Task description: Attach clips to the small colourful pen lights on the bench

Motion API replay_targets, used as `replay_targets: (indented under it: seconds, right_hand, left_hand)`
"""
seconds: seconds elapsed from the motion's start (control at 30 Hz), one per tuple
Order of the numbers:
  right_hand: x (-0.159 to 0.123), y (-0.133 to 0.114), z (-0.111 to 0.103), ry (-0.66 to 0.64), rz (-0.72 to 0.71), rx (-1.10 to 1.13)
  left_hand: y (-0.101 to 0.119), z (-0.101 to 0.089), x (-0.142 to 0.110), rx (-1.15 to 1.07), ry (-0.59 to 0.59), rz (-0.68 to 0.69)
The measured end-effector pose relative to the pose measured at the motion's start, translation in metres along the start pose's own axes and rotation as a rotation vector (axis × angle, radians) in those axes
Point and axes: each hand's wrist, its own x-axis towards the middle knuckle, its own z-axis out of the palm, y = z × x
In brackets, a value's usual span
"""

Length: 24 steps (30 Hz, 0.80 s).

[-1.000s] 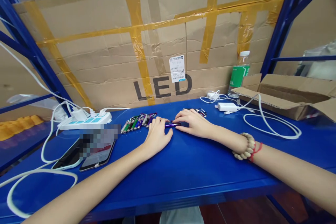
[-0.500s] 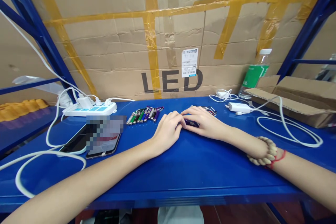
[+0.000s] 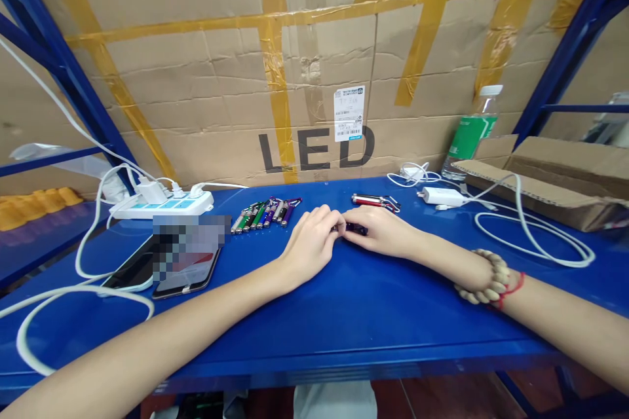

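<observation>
My left hand (image 3: 314, 239) and my right hand (image 3: 381, 230) meet over the middle of the blue shelf. Between them is a dark, bluish-purple keychain flashlight (image 3: 356, 229), partly covered by fingers. The fingers of my right hand are closed around its body, while my left fingertips pinch its left end. To the left lies a row of several similar keychain flashlights (image 3: 265, 215) in green, blue, silver, black and purple, with carabiner clips at their far ends. Just behind my right hand, a red and a dark keychain flashlight (image 3: 372, 200) lie side by side.
Two phones (image 3: 194, 275) lie at left, before a white power strip (image 3: 162, 208) with plugs and looping cables. At right are a white charger (image 3: 442, 197), coiled cable, a green-labelled bottle (image 3: 472, 137) and an open carton (image 3: 565, 173). A large taped cardboard box (image 3: 221, 105) stands behind.
My right hand has drawn slightly closer and lower, so the flashlights behind it show more fully. Both hands still hold the dark flashlight. The whole view has shifted slightly.
</observation>
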Motion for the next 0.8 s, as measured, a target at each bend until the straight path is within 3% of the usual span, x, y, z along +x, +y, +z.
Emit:
replay_targets:
  seconds: [0.3,0.5,0.63,0.8]
  right_hand:
    - [-0.004,0.003,-0.003,-0.026,0.133,-0.014]
    - [-0.005,0.006,-0.002,-0.045,0.159,0.293]
    - [-0.004,0.011,-0.002,-0.144,0.303,0.567]
    - [-0.004,0.017,0.0,-0.214,0.371,0.639]
  left_hand:
    - [-0.001,0.002,0.003,-0.03,0.015,0.013]
    - [-0.003,0.002,0.003,-0.083,0.041,0.032]
    - [-0.004,0.002,0.003,-0.076,0.04,0.042]
    - [-0.004,0.004,0.003,-0.076,0.006,0.065]
